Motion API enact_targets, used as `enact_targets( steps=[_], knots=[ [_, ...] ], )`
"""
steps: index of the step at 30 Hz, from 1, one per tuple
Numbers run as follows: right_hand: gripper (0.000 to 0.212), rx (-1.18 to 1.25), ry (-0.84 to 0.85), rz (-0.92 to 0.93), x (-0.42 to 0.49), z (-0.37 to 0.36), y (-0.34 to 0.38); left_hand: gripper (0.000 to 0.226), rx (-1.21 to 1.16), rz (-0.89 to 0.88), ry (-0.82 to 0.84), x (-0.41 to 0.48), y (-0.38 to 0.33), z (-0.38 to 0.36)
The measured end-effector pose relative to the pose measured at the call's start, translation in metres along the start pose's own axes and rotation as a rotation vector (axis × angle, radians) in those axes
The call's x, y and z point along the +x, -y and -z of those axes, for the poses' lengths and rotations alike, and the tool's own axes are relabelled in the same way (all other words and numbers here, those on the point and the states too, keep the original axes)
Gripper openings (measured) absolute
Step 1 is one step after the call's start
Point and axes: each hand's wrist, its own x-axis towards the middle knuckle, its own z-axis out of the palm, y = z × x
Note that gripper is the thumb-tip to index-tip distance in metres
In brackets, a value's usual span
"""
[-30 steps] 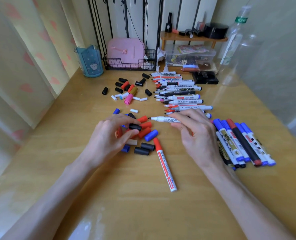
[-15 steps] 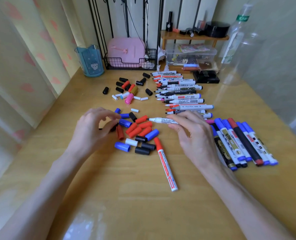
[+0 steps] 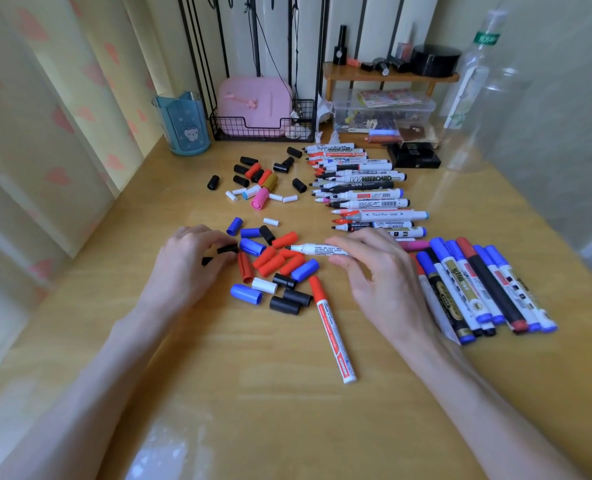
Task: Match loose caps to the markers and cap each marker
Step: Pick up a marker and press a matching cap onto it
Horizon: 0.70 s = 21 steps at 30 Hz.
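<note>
My wooden desk [image 3: 218, 393] fills the frame, with a heart-patterned curtain [image 3: 45, 133] on the left. At the top stand a blue cup [image 3: 183, 124] and a wire basket [image 3: 263, 128]. A row of uncapped markers [image 3: 360, 188] lies at upper centre, and the capped markers [image 3: 488, 289] fan out at the right. Loose caps [image 3: 273, 261] in red, blue, black and white cluster mid-frame, with a red-capped marker [image 3: 332, 334] just below them. My left hand [image 3: 183, 268], fingers curled, pinches a black cap [image 3: 227, 249] at the cluster's left edge. My right hand [image 3: 381, 275] holds a white black-tipped marker [image 3: 317, 249] between thumb and fingers, tip pointing left over the caps.
</note>
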Motion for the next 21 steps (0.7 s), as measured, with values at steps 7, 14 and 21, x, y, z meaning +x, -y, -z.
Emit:
enact_targets(
  steps=[7, 14, 21],
  knots=[
    [0.024, 0.047, 0.006, 0.023, 0.0, 0.001, 0.003, 0.016, -0.448, -0.075, 0.005, -0.008, -0.045, 0.017],
    [0.023, 0.072, -0.009, 0.056, 0.0, -0.001, 0.002, 0.021, -0.472, -0.097, 0.03, -0.01, -0.049, 0.018],
    [0.022, 0.079, -0.003, 0.066, 0.0, -0.001, 0.004, 0.022, -0.475, -0.124, 0.052, -0.012, -0.051, 0.013]
  ],
)
